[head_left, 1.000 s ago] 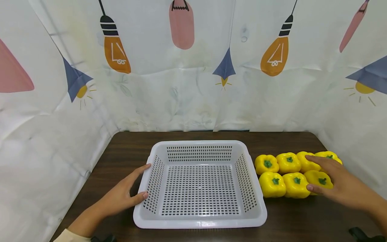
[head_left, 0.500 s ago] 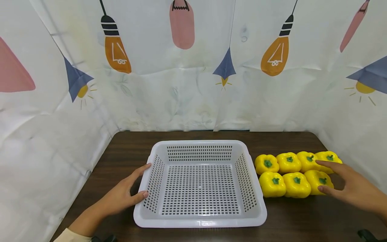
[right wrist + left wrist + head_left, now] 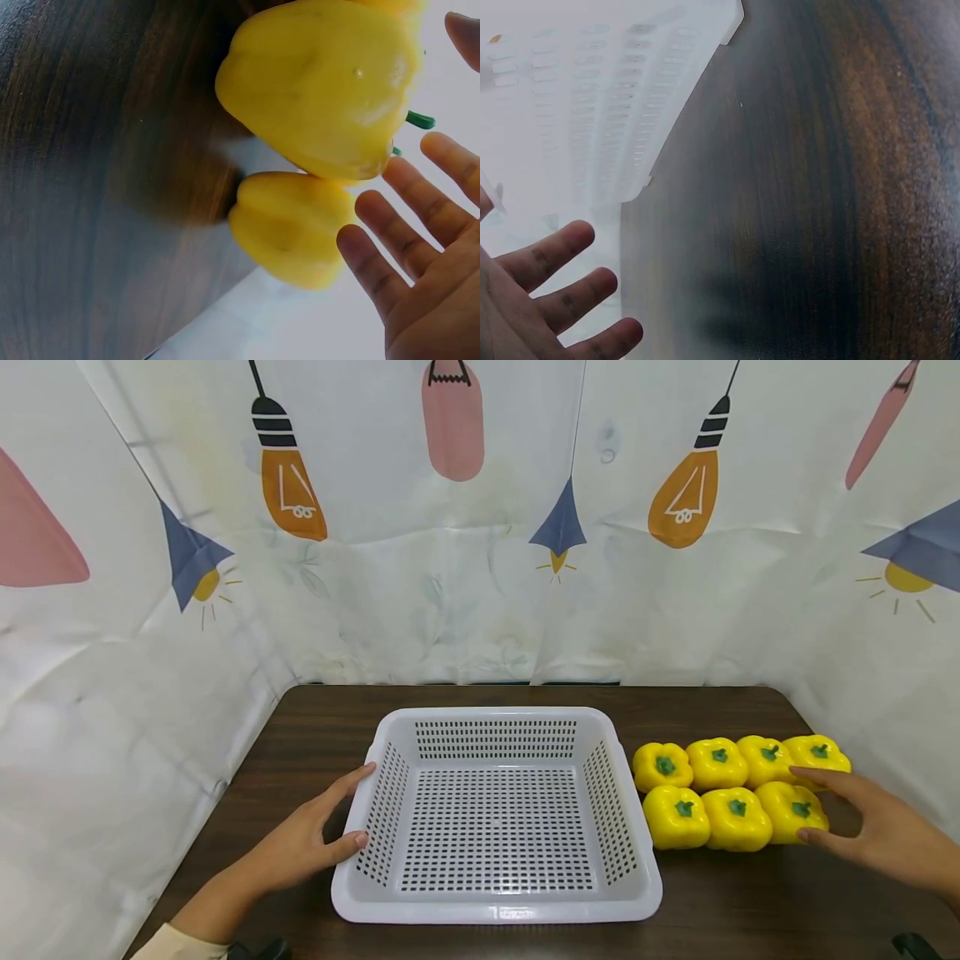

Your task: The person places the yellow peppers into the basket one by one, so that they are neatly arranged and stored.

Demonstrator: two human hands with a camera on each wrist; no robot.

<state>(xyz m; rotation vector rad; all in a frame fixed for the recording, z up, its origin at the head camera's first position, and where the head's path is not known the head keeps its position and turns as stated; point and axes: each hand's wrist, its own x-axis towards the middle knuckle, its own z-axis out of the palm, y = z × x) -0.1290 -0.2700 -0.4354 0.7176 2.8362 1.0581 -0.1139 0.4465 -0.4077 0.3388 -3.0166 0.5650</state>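
A white perforated plastic basket point(image 3: 495, 913) sits in the middle of the dark table, with nothing inside it. At its left rim is my left hand point(image 3: 288, 852), thumb and index fingertip right at the edge. The left wrist view shows three of its fingers point(image 3: 577, 296) spread and relaxed beside the basket wall. Two rows of yellow bell peppers point(image 3: 738, 820) with green stems stand right of the basket. My right hand point(image 3: 877, 827) hovers at the right end of these rows, thumb and fingers apart, holding nothing. Its fingertips overlap the nearest bell pepper point(image 3: 322, 86) in the right wrist view.
The dark wood-grain table point(image 3: 300, 727) has rounded back corners. A white curtain point(image 3: 480, 610) printed with lamps and pencils hangs behind the table and along both sides. The bell peppers stand close against each other, near the basket's right rim.
My right hand has drawn back to the right, off the bell peppers, uncovering stems in the back row. The left hand, basket and bell peppers have stayed in place.
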